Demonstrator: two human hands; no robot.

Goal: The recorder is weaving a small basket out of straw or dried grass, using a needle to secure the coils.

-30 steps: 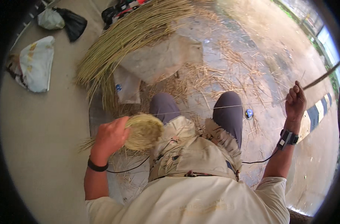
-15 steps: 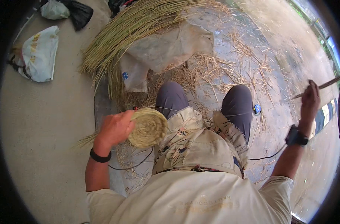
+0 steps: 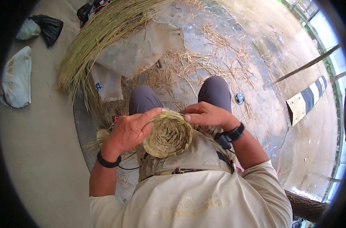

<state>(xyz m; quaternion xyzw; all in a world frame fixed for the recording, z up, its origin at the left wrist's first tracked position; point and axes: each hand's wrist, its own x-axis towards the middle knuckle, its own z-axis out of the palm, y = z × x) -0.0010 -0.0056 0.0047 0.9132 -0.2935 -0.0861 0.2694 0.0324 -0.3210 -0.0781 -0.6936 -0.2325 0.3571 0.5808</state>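
A small round basket (image 3: pixel 168 136), coiled from yellow-green straw, rests over my lap with its hollow facing up. My left hand (image 3: pixel 132 128) is closed on its left rim, the fingers reaching along the far edge. At the far right of the same rim, my right hand (image 3: pixel 208 114) has thumb and forefinger pinched on a thin pale strand that runs along the edge. The fingertips of both hands are a short gap apart. Part of the basket's left wall is hidden behind the left hand.
A big bundle of long straw (image 3: pixel 100 41) lies at the far left, beside a tan sheet (image 3: pixel 142 49). Straw scraps litter the grey ground mat. A blue tape measure (image 3: pixel 239 98) sits past my right knee. White bag (image 3: pixel 17 78) and black bag (image 3: pixel 47 28) are at left.
My right hand has come in from far out on the right to the basket's rim. The basket has moved right and nearer the middle of my lap, with my left hand still on it.
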